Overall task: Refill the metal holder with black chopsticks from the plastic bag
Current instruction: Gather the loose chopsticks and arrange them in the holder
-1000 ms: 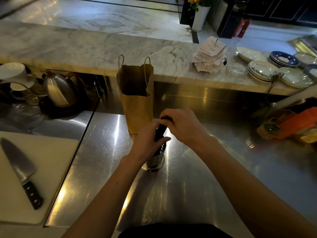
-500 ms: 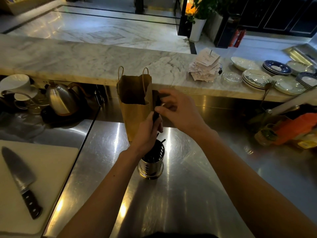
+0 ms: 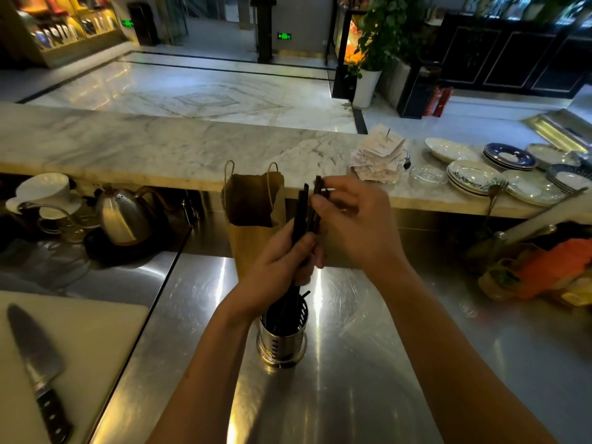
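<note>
Lifted higher, black chopsticks (image 3: 302, 216) stand near-upright over the metal holder (image 3: 282, 341), left hand (image 3: 275, 270) gripping them, right hand (image 3: 349, 225) pinching their tops.

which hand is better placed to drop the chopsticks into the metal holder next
Left, probably. The left hand grips the black chopsticks around their middle, right above the metal holder, so it can simply lower them. The right hand only pinches their top ends, farther from the holder.
</note>
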### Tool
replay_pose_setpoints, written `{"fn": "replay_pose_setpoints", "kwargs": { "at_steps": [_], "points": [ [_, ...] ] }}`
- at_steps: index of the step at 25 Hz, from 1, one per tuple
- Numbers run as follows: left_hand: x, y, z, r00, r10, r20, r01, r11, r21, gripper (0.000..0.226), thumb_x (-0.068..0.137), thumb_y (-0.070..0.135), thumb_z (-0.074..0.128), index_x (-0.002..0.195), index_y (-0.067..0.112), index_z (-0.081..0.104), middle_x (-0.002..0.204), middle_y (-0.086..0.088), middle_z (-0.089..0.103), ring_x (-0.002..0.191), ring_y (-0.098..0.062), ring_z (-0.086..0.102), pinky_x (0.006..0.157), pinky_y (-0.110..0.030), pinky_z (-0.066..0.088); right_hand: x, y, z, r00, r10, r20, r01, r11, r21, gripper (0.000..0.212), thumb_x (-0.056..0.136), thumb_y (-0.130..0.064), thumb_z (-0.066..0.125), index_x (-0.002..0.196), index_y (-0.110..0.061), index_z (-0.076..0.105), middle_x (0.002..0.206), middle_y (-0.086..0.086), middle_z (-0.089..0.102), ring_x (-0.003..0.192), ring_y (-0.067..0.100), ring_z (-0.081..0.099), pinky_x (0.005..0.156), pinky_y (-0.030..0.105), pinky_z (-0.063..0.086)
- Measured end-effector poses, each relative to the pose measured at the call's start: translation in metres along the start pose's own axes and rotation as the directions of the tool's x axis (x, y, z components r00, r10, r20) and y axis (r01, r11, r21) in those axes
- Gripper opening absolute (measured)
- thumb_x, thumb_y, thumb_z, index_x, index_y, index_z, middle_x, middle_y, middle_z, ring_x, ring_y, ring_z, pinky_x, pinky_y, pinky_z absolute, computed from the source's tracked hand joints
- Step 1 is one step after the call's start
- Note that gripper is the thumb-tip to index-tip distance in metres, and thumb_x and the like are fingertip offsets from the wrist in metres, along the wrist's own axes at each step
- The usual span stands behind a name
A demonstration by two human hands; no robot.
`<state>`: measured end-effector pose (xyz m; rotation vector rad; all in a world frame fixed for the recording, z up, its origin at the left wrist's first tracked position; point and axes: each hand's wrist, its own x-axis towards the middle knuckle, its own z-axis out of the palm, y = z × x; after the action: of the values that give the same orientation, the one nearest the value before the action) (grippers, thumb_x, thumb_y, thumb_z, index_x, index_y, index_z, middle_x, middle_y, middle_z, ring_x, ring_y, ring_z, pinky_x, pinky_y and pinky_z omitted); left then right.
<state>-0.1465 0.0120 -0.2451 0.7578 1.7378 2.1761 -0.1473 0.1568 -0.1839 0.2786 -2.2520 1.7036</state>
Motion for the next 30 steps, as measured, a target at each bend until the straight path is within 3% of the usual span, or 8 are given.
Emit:
{"fn": "replay_pose_setpoints", "kwargs": {
  "at_steps": [3,9,12,15,21,23,26,30],
  "points": [
    [-0.011,-0.004,0.006,1.000,-0.007,-0.003,0.007,0.999,-0.052,0.022,0.099,0.016,0.037,0.109,0.002,0.050,0.075,0.001,0.060,0.051,-0.014,0.036,0.049,-0.025,0.032,-0.011,0.000,-0.007,1.000,-0.005,0.024,0.004,0.999,0.042,0.019,0.088,-0.007,0.067,0.107,-0.008,0.067,0.079,0.005,0.075,0.054,0.022,0.069,0.057,0.026,0.058],
    [-0.024,-0.004,0.017,0.999,-0.031,-0.045,0.029,0.999,-0.039,0.024,0.101,0.016,0.037,0.101,0.000,0.056,0.074,0.005,0.066,0.050,-0.010,0.047,0.053,-0.023,0.040,-0.026,-0.003,-0.013,0.999,-0.009,0.044,0.004,0.995,0.100,0.031,0.084,-0.004,0.071,0.114,-0.008,0.064,0.083,0.004,0.076,0.064,0.015,0.073,0.058,0.026,0.058],
    [-0.029,-0.002,0.021,0.997,-0.055,-0.046,0.054,0.998,-0.022,0.026,0.102,0.015,0.038,0.108,-0.002,0.056,0.077,0.002,0.071,0.055,-0.010,0.058,0.059,-0.026,0.047,-0.030,-0.004,-0.015,0.996,-0.047,0.079,0.037,0.992,0.124,0.038,0.085,0.000,0.068,0.122,-0.009,0.061,0.090,0.005,0.076,0.082,0.014,0.075,0.064,0.030,0.061],
    [-0.032,0.004,0.022,0.997,-0.070,-0.020,0.069,0.997,-0.043,0.029,0.100,0.015,0.039,0.120,0.004,0.057,0.089,-0.003,0.071,0.061,-0.013,0.063,0.062,-0.029,0.049,-0.037,-0.005,-0.012,0.998,-0.054,0.032,0.047,0.982,0.185,0.039,0.084,0.004,0.067,0.119,-0.013,0.063,0.094,0.002,0.075,0.086,0.016,0.075,0.065,0.035,0.062],
    [-0.036,0.007,0.024,0.994,-0.103,-0.023,0.103,0.995,-0.020,0.032,0.099,0.016,0.040,0.124,0.003,0.054,0.091,-0.003,0.072,0.062,-0.014,0.063,0.062,-0.027,0.050,-0.044,-0.003,-0.010,0.991,-0.111,-0.069,0.118,0.986,0.119,0.034,0.082,0.001,0.071,0.113,-0.012,0.067,0.097,0.001,0.074,0.085,0.014,0.074,0.063,0.032,0.062],
    [-0.038,0.006,0.024,0.992,-0.124,-0.016,0.124,0.992,0.004,0.034,0.099,0.017,0.040,0.127,0.002,0.053,0.091,-0.003,0.072,0.058,-0.011,0.059,0.060,-0.024,0.048,-0.043,-0.001,-0.013,0.989,-0.131,-0.072,0.135,0.988,0.068,0.029,0.080,0.000,0.073,0.107,-0.007,0.069,0.093,-0.002,0.073,0.082,0.009,0.073,0.063,0.024,0.060],
    [-0.041,0.006,0.024,0.990,-0.141,0.011,0.140,0.989,0.047,0.034,0.099,0.020,0.040,0.125,0.003,0.054,0.088,-0.003,0.070,0.055,-0.010,0.053,0.060,-0.023,0.046,-0.039,-0.003,-0.023,0.981,-0.189,-0.038,0.186,0.980,-0.068,0.022,0.081,-0.003,0.072,0.102,-0.010,0.070,0.089,-0.010,0.071,0.080,0.001,0.070,0.066,0.010,0.051],
    [-0.040,0.008,0.024,0.991,-0.130,0.031,0.128,0.990,0.063,0.033,0.100,0.020,0.039,0.121,0.002,0.056,0.076,0.005,0.065,0.053,-0.010,0.047,0.063,-0.033,0.043,-0.038,-0.009,-0.030,0.980,-0.197,0.027,0.199,0.977,-0.073,0.026,0.085,-0.001,0.067,0.108,-0.013,0.069,0.092,-0.010,0.072,0.084,0.001,0.069,0.069,0.009,0.050]
  ]
}}
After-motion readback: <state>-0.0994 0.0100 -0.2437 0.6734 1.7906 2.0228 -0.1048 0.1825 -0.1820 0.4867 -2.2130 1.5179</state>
